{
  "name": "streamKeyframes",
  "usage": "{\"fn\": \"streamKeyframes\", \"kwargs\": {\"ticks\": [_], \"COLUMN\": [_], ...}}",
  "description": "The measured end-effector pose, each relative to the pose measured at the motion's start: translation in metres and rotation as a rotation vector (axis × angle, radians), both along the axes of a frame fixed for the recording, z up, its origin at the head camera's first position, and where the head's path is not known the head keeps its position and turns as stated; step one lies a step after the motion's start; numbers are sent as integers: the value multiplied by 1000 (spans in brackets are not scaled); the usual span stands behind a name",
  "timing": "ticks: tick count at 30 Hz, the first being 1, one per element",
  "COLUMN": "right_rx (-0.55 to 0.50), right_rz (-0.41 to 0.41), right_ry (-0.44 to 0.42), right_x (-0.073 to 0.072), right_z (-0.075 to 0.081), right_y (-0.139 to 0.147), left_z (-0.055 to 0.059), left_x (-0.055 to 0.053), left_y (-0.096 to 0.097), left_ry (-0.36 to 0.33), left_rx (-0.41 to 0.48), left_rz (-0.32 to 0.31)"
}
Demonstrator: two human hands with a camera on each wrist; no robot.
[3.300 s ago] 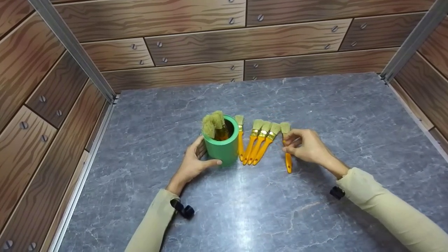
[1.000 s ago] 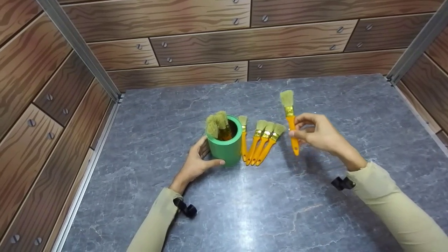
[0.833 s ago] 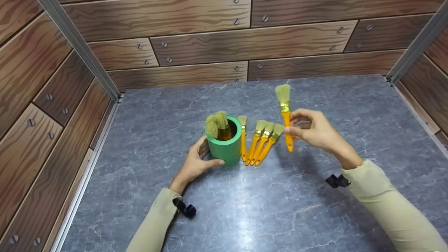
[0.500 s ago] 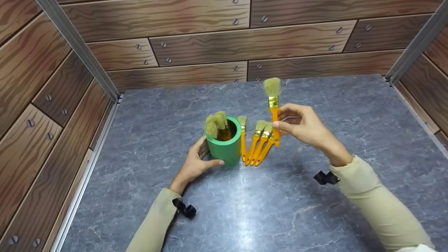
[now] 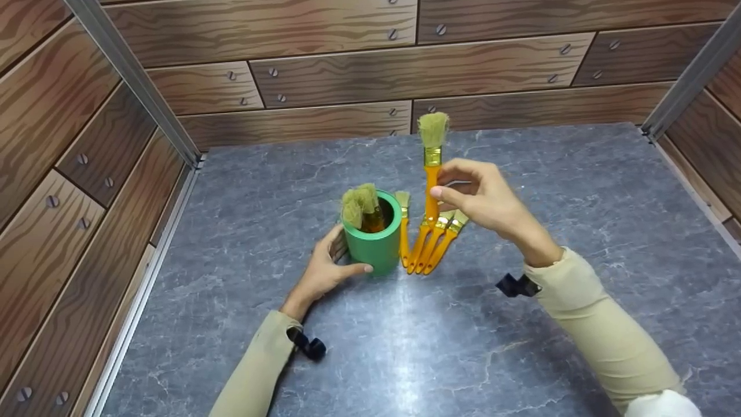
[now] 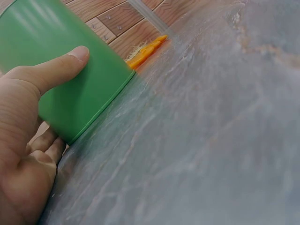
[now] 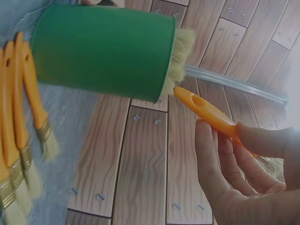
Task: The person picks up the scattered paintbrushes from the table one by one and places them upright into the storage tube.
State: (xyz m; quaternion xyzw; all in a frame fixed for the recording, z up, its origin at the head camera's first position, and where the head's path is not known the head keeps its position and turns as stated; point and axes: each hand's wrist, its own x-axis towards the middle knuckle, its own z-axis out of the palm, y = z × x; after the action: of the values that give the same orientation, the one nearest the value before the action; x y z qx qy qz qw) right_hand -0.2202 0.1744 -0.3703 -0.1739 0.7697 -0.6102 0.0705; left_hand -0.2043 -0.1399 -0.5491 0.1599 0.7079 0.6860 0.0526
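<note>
My left hand (image 5: pixel 325 269) holds the green cylindrical cup (image 5: pixel 373 255) by its left side, thumb across the front, as the left wrist view shows too. The cup stands upright on the table with several paintbrushes (image 5: pixel 360 202) in it, bristles up, leaning to its left. My right hand (image 5: pixel 483 197) pinches the orange handle of another paintbrush (image 5: pixel 432 179), raised bristles up, right of the cup. In the right wrist view the handle end of this held brush (image 7: pixel 206 111) points toward the cup's mouth, where bristles stick out.
Beside the cup on its right lies one paintbrush (image 5: pixel 404 231). Further right, three more paintbrushes (image 5: pixel 440 246) are fanned out on the grey marbled table (image 5: pixel 260 197), partly behind the held brush. Wood-patterned walls (image 5: pixel 324 69) enclose the table at the back and sides.
My right hand has picked the rightmost brush off the table, lifted it and carried it left toward the cup. My left hand and the cup stay in place.
</note>
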Motion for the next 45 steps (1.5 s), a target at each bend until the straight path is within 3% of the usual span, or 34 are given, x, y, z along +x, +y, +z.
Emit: {"fn": "streamKeyframes", "kwargs": {"ticks": [18,32,45], "right_rx": [-70,-23,17], "right_rz": [71,121,123], "right_ry": [51,88,114], "right_x": [0,-7,-5], "right_z": [9,-5,-10], "right_y": [-36,-66,-66], "left_z": [1,0,0], "left_x": [-1,-1,-1], "left_y": [1,1,-1], "left_ry": [-7,8,15], "left_rx": [-22,-12,-22], "left_rz": [6,4,-3]}}
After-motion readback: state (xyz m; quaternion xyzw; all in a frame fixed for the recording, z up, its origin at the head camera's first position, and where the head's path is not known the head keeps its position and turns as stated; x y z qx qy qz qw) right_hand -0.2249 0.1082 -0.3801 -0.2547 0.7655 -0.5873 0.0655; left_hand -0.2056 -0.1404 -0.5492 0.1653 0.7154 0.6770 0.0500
